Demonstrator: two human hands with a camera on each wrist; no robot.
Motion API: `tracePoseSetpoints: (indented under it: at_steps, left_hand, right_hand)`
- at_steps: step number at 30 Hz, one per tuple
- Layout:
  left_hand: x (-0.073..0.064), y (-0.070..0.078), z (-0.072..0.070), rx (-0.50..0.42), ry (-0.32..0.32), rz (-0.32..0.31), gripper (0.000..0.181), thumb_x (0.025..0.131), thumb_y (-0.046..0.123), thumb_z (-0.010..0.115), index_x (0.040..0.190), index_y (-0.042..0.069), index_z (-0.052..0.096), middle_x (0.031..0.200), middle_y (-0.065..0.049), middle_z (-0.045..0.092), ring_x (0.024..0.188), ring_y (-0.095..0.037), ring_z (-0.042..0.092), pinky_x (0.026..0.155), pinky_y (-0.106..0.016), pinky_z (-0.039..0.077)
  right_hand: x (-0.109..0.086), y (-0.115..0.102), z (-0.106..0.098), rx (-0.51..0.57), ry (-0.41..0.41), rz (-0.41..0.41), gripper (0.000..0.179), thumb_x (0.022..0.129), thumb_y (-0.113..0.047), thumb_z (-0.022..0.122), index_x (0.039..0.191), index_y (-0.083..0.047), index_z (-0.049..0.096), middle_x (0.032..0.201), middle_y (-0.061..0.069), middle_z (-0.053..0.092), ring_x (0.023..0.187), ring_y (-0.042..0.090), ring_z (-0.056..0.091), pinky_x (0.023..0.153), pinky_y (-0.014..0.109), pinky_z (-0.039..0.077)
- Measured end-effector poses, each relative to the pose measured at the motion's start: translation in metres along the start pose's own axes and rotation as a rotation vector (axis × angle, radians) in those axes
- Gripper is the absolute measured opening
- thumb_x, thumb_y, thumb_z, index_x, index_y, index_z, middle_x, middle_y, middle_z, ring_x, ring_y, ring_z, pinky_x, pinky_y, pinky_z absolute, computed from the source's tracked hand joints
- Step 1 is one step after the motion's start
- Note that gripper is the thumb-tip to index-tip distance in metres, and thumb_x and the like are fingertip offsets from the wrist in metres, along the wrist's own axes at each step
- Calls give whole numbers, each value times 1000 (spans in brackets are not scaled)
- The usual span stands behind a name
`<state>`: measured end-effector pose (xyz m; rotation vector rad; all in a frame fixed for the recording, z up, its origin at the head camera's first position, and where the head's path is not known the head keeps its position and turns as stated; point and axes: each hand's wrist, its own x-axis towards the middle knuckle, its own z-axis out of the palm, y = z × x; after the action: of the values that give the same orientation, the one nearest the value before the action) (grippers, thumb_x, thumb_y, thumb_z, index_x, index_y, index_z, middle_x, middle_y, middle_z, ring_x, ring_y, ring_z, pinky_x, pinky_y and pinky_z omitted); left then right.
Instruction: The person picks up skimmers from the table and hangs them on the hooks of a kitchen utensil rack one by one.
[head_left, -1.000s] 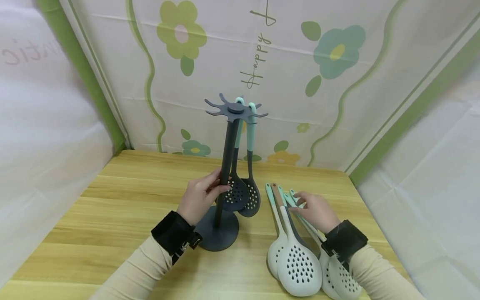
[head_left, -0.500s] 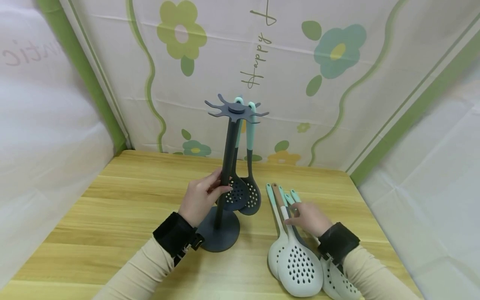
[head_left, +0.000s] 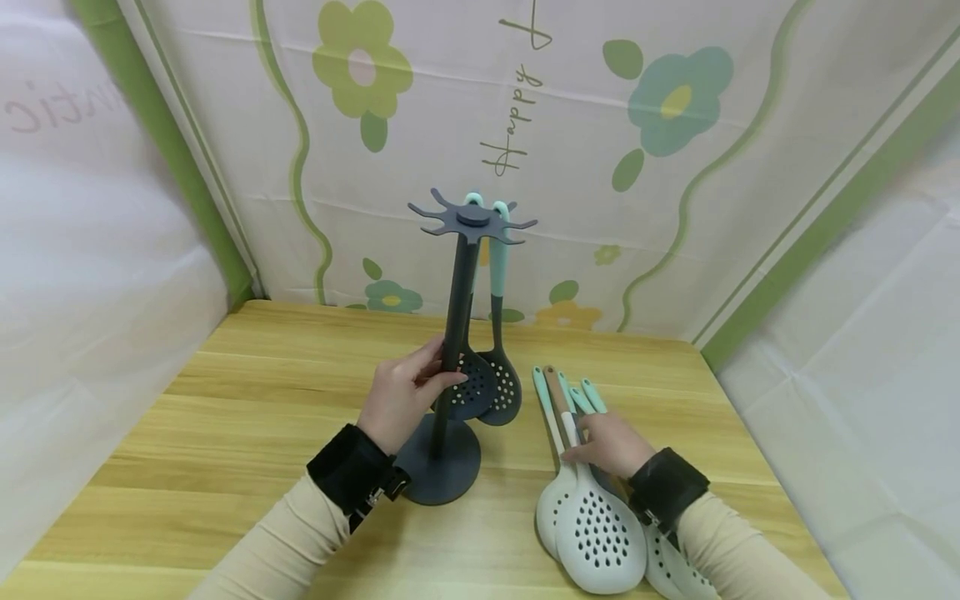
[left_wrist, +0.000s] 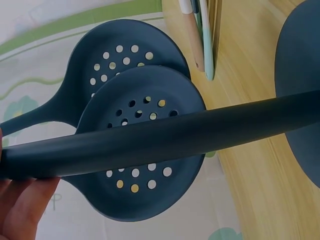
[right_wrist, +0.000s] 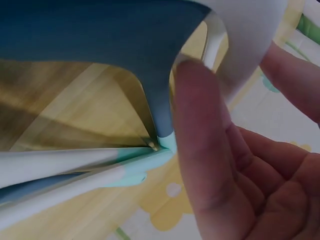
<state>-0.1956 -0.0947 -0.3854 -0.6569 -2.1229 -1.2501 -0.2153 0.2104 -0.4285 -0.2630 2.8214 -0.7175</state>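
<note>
My left hand [head_left: 397, 396] grips the dark post of a utensil stand [head_left: 453, 325], whose top is a ring of hooks over a round base. Two dark skimmers [head_left: 504, 392] with mint handles hang from the hooks, just behind the post. Up close in the left wrist view, their perforated heads [left_wrist: 145, 195] overlap. My right hand [head_left: 618, 446] is at the neck of a large white skimmer [head_left: 600, 533] with a brown handle end, its thumb and fingers on either side of that neck. A dark utensil [right_wrist: 100, 32] lies under it, close to my thumb, mostly hidden in the head view.
Beside the large skimmer lie a smaller white skimmer [head_left: 552, 500] and more white perforated utensils [head_left: 663, 571], partly under my right forearm. Their mint handles [head_left: 592, 392] point toward the back. A flowered cloth [head_left: 420, 108] hangs behind the wooden table [head_left: 225, 417].
My right hand has moved left and nearer, from the mint handle ends at the right to the large white skimmer's neck. The hanging skimmers have shifted slightly left with the hook ring; my left hand stays.
</note>
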Motion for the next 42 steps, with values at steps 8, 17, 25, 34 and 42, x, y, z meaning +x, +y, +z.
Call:
tracePoseSetpoints:
  at_steps: [8,17,25,34,42]
  left_hand:
    - [1,1,0,8,-25,-6,48,85,9,74,130,-7,67,99,-17,77,84,-25,76,68,-34,62]
    - [-1,-1,3,5,-40,3,46,89,10,70,132,-5,66,97,-15,78,84,-23,75,66,-32,62]
    - [0,-4,5,-49,-101,27,35,95,8,63,127,-5,64,107,-18,75,92,-24,74,73,-33,62]
    - [5,-5,-5,-134,-259,-25,35,95,-2,58,130,-7,58,121,-20,69,106,-31,71,87,-39,59]
    - [6,-3,-8,-95,-247,-19,30,95,3,61,124,-6,61,106,-17,73,96,-24,72,77,-37,61]
  right_hand:
    - [1,2,4,-20,-23,40,19,79,-19,80,82,-6,66,54,0,51,41,11,45,40,21,37]
    - [1,4,4,-27,-41,27,11,80,-8,74,83,-3,64,58,6,58,40,12,51,37,23,44]
    - [-2,5,1,-5,-83,72,10,81,-8,73,85,-4,64,59,6,60,40,11,50,38,22,44]
    - [-4,4,-7,49,-93,91,23,83,-5,72,103,5,67,70,10,62,43,16,59,42,31,55]
    - [-7,0,-16,72,-103,81,24,85,-5,71,105,7,65,69,11,63,44,17,62,44,33,57]
